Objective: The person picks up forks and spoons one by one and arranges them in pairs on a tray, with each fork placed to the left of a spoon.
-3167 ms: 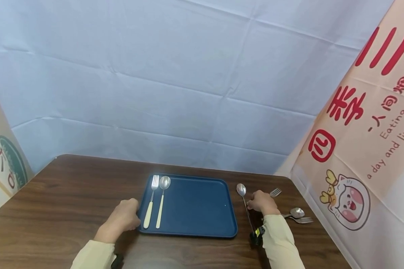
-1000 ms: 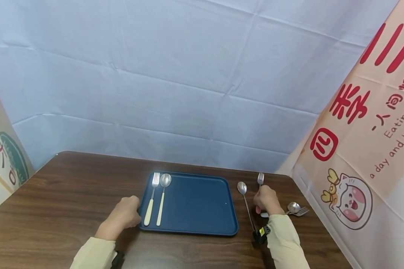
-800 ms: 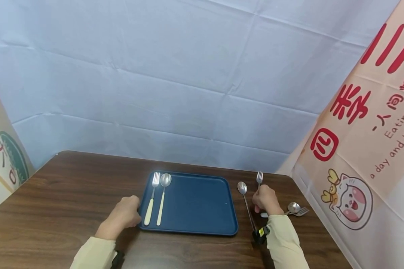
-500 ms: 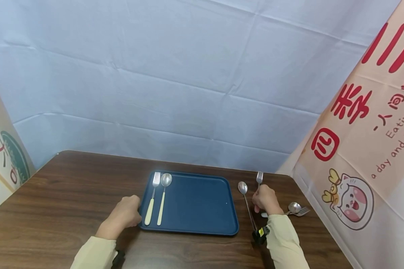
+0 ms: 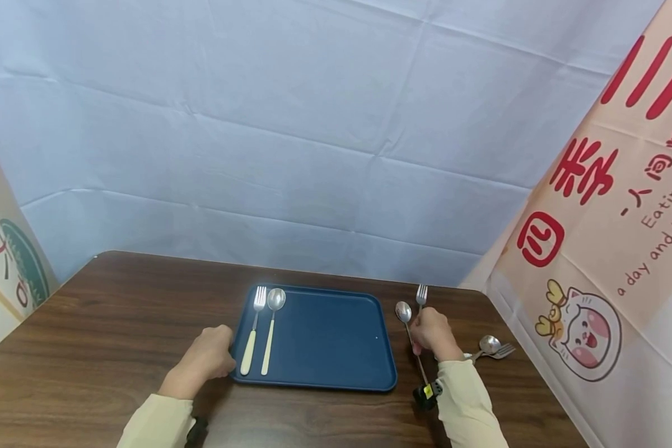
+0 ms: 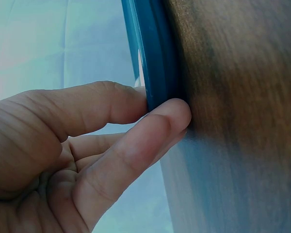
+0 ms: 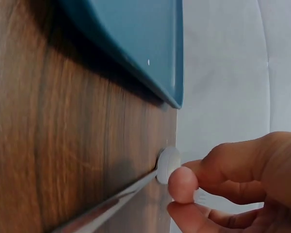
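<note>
My left hand pinches the left rim of a dark blue tray; in the left wrist view thumb and fingers close on its edge. On the tray's left side lie a fork and a spoon, both with cream handles. Right of the tray, my right hand holds another fork, its tines pointing away from me and its handle hidden in the hand. Beside that hand lies a long-handled metal spoon, whose bowl shows just past the fingertips in the right wrist view.
On the right of the brown wooden table, a spoon and a fork lie crossed. A pale cloth hangs behind the table, and a printed banner hangs at the right.
The right hand has turned the fork from pointing right to pointing away, then moved left with it, close to the long spoon. The left hand stays on the tray rim.
</note>
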